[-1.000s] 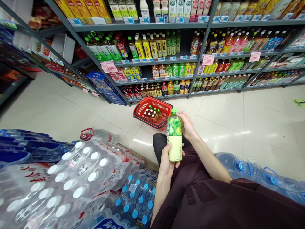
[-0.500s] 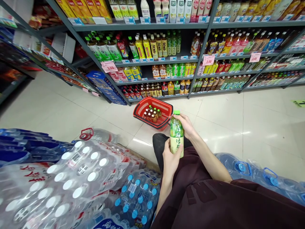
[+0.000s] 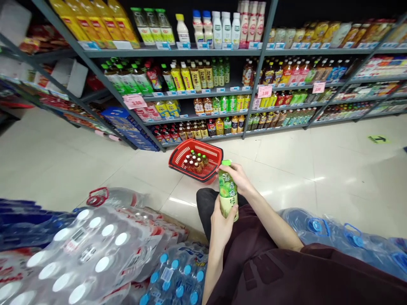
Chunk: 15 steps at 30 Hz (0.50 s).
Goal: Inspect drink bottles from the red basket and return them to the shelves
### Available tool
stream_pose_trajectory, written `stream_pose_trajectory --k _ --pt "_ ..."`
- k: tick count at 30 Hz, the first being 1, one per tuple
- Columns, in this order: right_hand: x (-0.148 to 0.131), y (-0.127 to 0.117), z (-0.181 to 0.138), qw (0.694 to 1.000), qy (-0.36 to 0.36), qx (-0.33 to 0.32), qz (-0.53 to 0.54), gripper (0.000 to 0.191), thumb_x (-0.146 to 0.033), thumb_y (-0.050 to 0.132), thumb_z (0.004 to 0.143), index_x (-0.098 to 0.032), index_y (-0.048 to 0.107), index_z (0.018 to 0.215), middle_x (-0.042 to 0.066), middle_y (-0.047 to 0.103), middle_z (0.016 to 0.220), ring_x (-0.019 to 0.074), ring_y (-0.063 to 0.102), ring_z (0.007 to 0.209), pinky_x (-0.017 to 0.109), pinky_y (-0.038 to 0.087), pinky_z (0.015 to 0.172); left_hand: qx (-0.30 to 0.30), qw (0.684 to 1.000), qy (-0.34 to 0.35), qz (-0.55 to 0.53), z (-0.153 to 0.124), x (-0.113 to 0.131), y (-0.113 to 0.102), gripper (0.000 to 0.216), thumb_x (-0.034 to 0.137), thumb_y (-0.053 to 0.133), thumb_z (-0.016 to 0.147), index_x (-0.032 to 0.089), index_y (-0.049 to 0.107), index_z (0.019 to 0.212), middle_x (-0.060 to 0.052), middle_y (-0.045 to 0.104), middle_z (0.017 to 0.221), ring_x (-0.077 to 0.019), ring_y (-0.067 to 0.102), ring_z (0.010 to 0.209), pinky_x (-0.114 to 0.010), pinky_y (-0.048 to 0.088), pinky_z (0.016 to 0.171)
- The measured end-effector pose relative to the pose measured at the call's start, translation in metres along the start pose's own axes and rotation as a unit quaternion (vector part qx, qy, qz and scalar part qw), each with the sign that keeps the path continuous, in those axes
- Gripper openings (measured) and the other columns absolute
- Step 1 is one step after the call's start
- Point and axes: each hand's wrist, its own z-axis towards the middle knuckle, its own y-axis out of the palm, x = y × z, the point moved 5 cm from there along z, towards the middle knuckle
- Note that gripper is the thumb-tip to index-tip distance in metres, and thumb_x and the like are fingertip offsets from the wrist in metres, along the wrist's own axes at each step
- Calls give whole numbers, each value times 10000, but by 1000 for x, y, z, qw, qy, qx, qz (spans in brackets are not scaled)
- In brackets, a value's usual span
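Observation:
I hold a green tea bottle with a green cap upright in front of me. My left hand wraps round its lower part. My right hand grips its upper part just under the cap. Beyond the bottle, a red shopping basket sits on the floor with several small bottles standing in it.
Shrink-wrapped packs of water bottles lie at my left and large blue water jugs at my right. Grey shelving stocked with drink bottles runs across the back. Pale floor tiles stretch between it and me.
The bottle has been turned in my hands, showing a different side of its label. The view has tilted up a little, so everything sits lower in the picture.

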Motion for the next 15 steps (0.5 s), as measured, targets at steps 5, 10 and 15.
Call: stream_pose_trajectory --k 5,10,15 --pt "0 1 1 1000 -1 -15 -2 406 -455 895 662 -151 693 840 22 712 788 150 662 630 272 545 631 5 1000 -12 -22 9 -13 3 782 460 757 832 180 441 1490 -139 643 1382 -249 646 1240 -378 489 1096" --pt "-8 -5 0 994 -33 -33 -98 411 -544 793 776 -164 687 891 33 721 881 185 691 784 295 556 740 17 999 -23 -20 10 -11 8 746 456 762 812 191 473 1447 -133 660 1339 -245 665 1187 -396 502 1074" --pt "-20 -15 -4 909 -79 -66 -403 473 -556 775 815 -216 651 1120 30 728 1085 244 692 1046 351 526 949 50 997 -34 53 11 -5 1 812 461 745 793 155 446 1484 -162 662 1331 -287 664 1186 -435 503 1062"
